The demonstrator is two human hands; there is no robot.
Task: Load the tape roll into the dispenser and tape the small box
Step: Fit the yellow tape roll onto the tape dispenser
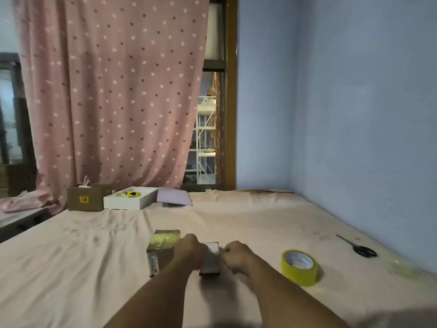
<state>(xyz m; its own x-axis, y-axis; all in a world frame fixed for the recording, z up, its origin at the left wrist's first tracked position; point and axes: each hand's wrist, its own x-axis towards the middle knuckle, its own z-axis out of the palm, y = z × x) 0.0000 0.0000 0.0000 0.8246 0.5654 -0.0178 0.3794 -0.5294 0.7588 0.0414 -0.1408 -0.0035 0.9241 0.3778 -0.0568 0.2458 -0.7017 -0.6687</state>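
1. Head view: the left hand and right hand are both curling shut around the small box, its long axis running away from the person.
2. The tape roll is lying just right of the right hand, which is nearer.

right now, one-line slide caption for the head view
Both hands, left and right, grip a small dark box on a pink sheet; yellow tape roll sits to the right.

Single head cam on me, wide-angle, facing forward and down across the bed, my forearms close in the foreground.
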